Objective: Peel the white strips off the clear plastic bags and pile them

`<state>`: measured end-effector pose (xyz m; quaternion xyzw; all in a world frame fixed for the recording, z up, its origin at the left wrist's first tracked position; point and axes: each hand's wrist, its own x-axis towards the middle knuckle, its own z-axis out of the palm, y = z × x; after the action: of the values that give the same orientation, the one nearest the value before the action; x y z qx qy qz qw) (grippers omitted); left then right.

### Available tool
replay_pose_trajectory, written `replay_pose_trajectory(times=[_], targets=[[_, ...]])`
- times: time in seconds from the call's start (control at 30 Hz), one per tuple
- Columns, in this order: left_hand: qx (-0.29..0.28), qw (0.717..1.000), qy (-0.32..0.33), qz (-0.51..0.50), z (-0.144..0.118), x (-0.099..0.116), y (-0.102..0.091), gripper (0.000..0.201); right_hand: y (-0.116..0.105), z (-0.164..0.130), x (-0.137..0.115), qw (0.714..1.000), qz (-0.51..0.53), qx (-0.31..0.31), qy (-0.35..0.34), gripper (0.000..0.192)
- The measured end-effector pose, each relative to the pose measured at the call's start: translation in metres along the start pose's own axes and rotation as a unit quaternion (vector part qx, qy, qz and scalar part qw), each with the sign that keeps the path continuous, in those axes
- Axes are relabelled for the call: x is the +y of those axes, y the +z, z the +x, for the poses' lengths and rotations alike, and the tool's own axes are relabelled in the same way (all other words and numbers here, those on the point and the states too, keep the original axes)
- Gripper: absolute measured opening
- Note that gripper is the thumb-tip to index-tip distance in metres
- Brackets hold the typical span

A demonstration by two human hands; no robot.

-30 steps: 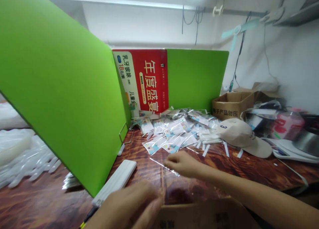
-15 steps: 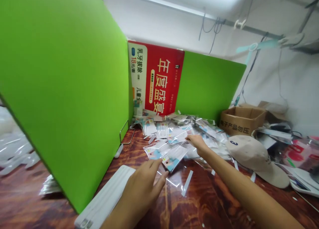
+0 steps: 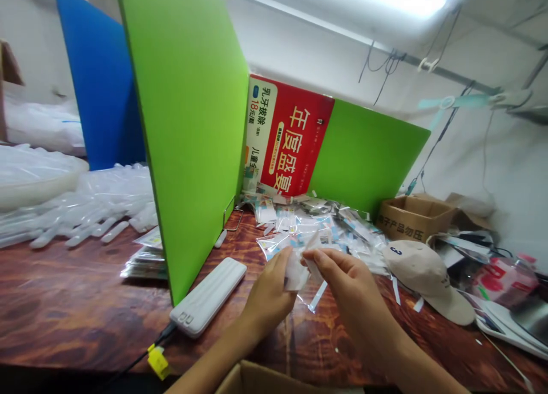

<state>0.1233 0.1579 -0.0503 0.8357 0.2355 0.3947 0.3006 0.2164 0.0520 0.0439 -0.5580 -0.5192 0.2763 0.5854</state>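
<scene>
My left hand (image 3: 270, 294) is closed on a whitish clear plastic packet (image 3: 296, 274), held upright above the table. Fingertips of my right hand (image 3: 351, 288) are pinched together at the packet's right edge, with a bit of white film between them. Motion blur and my fingers hide exactly which part each hand grips. Just behind lies a heap of clear packets (image 3: 362, 234) with printed cards inside. Under the hands, a loose white strip (image 3: 317, 296) rests on the wooden table (image 3: 314, 342).
Left of my hands lies a white power bank (image 3: 209, 294) with a cable. Green panels (image 3: 192, 125) stand left and behind. Beyond the left one are white plastic pieces (image 3: 107, 200). A cap (image 3: 422, 271) and a cardboard box (image 3: 411, 217) are right; another box edge (image 3: 257, 377) is below.
My right hand has drawn back from the heap towards me. Both hands have come together with a packet between them. The view has turned left, showing the blue panel and power bank cable.
</scene>
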Motion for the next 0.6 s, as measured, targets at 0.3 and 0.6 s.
replay_pose_trajectory(times=[0.3, 0.6], targets=[[0.052, 0.998, 0.007, 0.047, -0.002, -0.004, 0.005, 0.06, -0.029, -0.009, 0.031, 0.843, -0.376, -0.081, -0.376, 0.021], [0.04, 0.993, 0.003, 0.107, 0.004, -0.015, -0.006, 0.074, -0.036, 0.009, 0.054, 0.777, -0.474, -0.174, -0.376, 0.05]])
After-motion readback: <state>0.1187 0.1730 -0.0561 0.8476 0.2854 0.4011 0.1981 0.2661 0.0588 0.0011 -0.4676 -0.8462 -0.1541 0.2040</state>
